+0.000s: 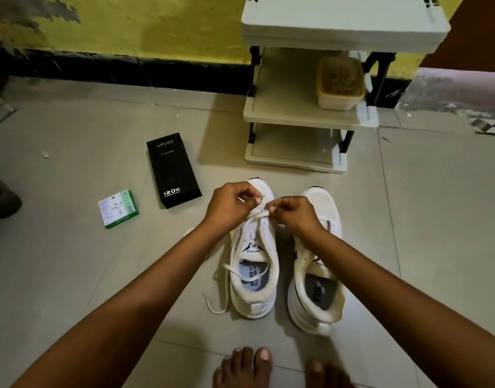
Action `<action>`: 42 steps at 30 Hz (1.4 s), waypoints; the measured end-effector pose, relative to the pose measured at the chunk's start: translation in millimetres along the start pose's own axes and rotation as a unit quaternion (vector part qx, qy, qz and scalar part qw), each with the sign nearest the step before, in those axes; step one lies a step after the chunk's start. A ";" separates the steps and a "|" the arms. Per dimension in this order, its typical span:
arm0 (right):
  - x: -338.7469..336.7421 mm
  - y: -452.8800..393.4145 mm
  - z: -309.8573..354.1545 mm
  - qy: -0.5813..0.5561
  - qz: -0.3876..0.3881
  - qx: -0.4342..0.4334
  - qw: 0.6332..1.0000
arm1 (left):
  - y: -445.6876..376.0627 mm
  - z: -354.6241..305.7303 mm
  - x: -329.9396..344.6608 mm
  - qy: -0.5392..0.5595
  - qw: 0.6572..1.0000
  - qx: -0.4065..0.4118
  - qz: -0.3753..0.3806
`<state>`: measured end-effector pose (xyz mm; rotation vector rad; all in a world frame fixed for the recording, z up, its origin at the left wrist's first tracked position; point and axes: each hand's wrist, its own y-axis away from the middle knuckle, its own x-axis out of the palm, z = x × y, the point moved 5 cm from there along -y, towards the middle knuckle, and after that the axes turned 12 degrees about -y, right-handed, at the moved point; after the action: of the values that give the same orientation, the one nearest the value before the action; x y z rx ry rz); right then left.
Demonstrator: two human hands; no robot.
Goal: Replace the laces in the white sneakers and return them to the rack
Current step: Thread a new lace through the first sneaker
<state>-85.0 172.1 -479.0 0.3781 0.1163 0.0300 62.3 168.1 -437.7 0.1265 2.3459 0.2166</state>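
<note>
Both hands [231, 204] [292, 217] pinch lace [258, 212] at left sneaker [254, 264] front eyelets, mid-lacing; next: thread thru, pull even.

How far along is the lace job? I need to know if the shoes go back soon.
Partly done. The left sneaker has a lace started; the left hand and right hand pinch it near the toe eyelets. The right sneaker shows no lace. Both sit on the floor, not on the rack.

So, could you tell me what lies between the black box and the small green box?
Only bare floor tile separates the black box and the green box, per the head view.
</note>
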 end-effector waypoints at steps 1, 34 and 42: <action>-0.2 0.0 -0.3 -0.005 0.004 0.002 1.000 | 0.9 0.7 2.2 -0.032 0.999 0.007 0.010; 7.9 19.6 4.1 0.137 0.027 -0.004 0.990 | 10.5 5.7 16.1 -0.246 0.969 0.012 0.010; 3.1 11.8 -5.3 0.091 0.011 -0.023 0.996 | 5.8 5.1 26.2 -0.185 0.982 -0.037 0.008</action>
<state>-82.7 185.2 -479.8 0.3303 0.2905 0.0881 47.6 178.5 -458.3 0.1374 1.9655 0.2632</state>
